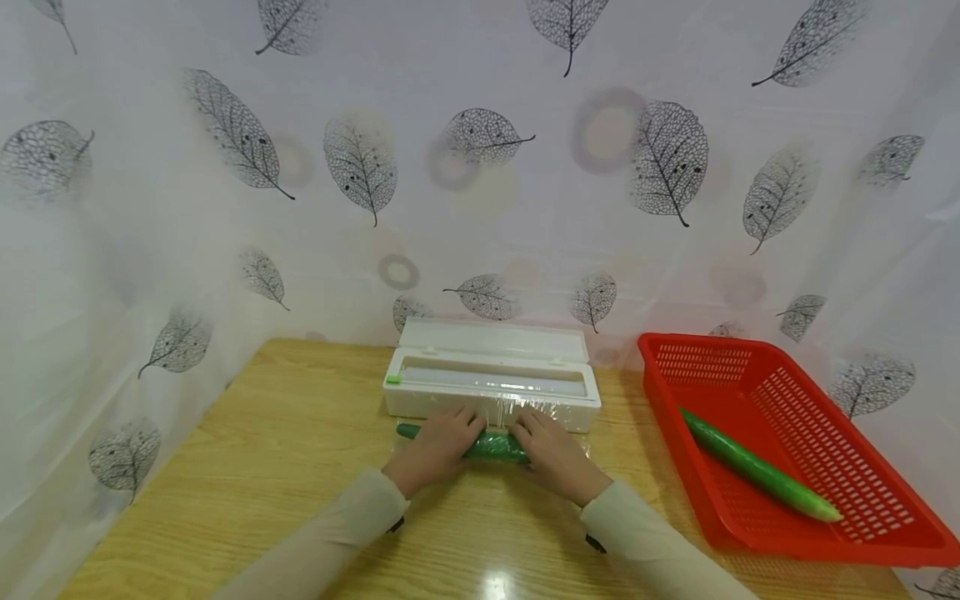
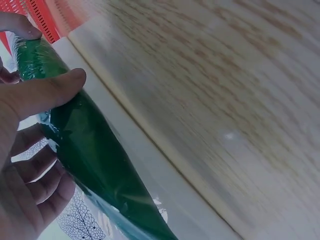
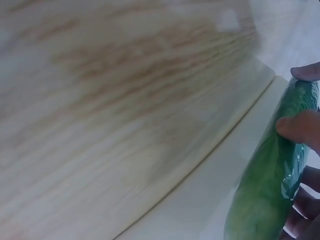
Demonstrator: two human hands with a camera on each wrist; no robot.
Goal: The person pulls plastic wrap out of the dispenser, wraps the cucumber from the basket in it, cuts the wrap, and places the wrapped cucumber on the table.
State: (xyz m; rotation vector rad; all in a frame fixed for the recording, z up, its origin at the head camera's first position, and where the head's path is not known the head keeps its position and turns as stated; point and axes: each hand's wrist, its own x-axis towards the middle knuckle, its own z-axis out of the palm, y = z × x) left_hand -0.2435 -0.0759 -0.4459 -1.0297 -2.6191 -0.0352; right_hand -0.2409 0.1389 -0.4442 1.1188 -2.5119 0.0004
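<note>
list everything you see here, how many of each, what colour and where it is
cucumber: 1, green, held in both hands, in front of the box
clear film: 1 sheet, transparent, over the held cucumber and the box's front
box: 1, white, on the table behind the hands, lid open
roll: 1, whitish, inside the box
small tab: 1, bright green, box's left end
basket: 1, red, right side of the table
second cucumber: 1, green, in the basket
table: 1, light wood, under everything
leaf-print sheet: white with dark leaves, behind the table
sleeves: 2, pale beige, on the arms
left hand: 1, on the held cucumber
right hand: 1, same cucumber
</note>
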